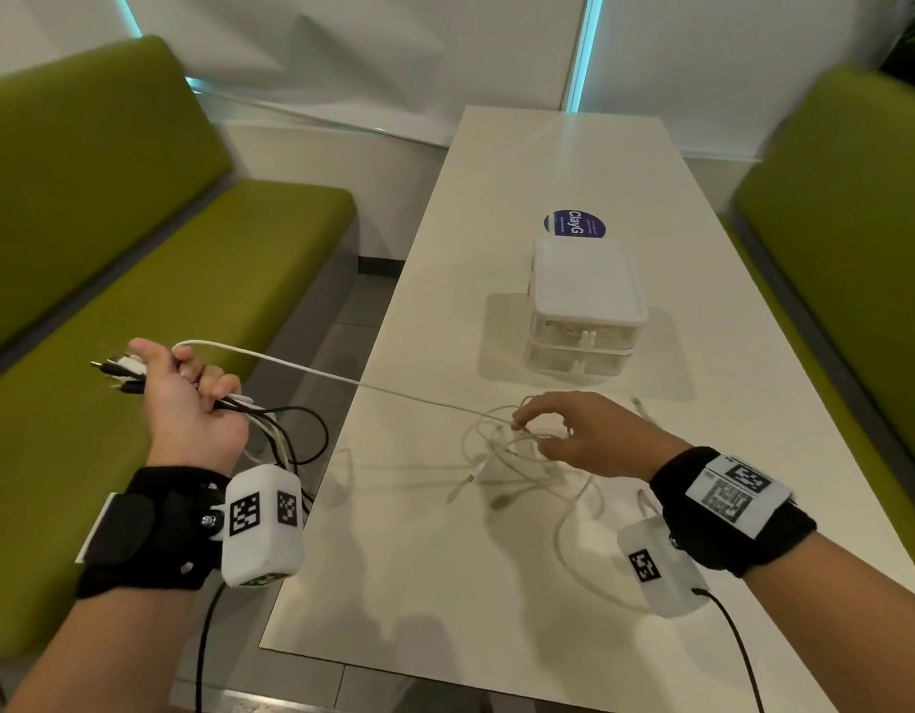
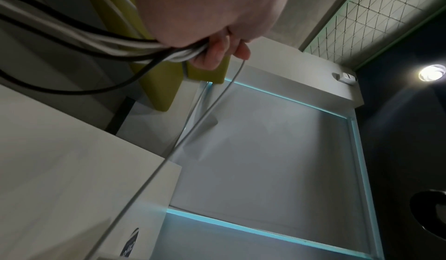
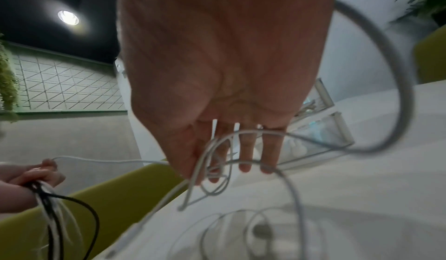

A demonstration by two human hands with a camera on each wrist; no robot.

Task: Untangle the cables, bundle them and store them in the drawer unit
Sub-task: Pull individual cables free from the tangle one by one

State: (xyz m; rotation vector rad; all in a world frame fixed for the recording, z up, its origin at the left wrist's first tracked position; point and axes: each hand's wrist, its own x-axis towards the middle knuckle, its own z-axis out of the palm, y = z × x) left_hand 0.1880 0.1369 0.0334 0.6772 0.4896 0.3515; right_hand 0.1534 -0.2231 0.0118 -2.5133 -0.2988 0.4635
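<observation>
My left hand (image 1: pixel 208 383) is out past the table's left edge, over the bench, and grips a bundle of black and white cables (image 1: pixel 270 429); their plugs stick out behind the thumb. From that fist (image 2: pixel 217 54) one white cable (image 1: pixel 368 385) runs taut to a loose white tangle (image 1: pixel 517 465) on the table. My right hand (image 1: pixel 527 429) hovers over the tangle, thumb and forefinger pinching a strand of it (image 3: pixel 205 159). The translucent white drawer unit (image 1: pixel 584 306) stands beyond, both drawers pushed in.
The white table (image 1: pixel 496 584) runs away from me between green benches on the left (image 1: pixel 136 301) and right (image 1: pixel 856 249). A round blue sticker (image 1: pixel 575 224) lies behind the drawer unit. A white wall closes the far end.
</observation>
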